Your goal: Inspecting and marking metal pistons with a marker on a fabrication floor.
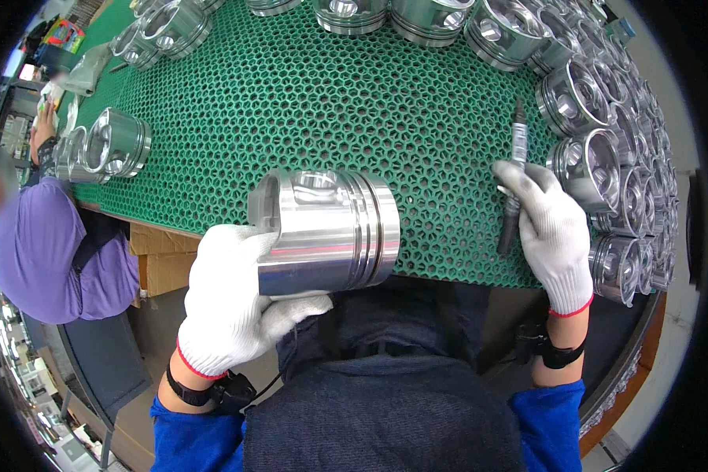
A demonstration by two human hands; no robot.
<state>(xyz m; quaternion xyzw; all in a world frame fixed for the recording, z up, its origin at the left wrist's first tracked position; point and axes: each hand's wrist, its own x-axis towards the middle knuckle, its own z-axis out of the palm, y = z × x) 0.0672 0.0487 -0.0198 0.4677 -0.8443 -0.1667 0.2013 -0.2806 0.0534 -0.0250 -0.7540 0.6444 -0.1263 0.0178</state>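
My left hand [226, 303], in a white knit glove with a red cuff edge, is closed around a shiny metal piston [315, 236]. The piston lies on its side in the grip, its ring grooves facing right, above the near edge of the green mat. My right hand [554, 228], gloved the same way, has its fingertips closed on a dark marker [519, 145] with a pale label band. The marker points away from me, close to the mat's surface. Part of its barrel is hidden under the fingers.
A green honeycomb mat [433, 110] covers the table. Many pistons [598, 173] crowd the right side, and more pistons [350, 16] line the far edge. Several pistons [116, 143] stand at the left, near a person in purple [39, 244]. A cardboard box [164, 256] sits below the left edge.
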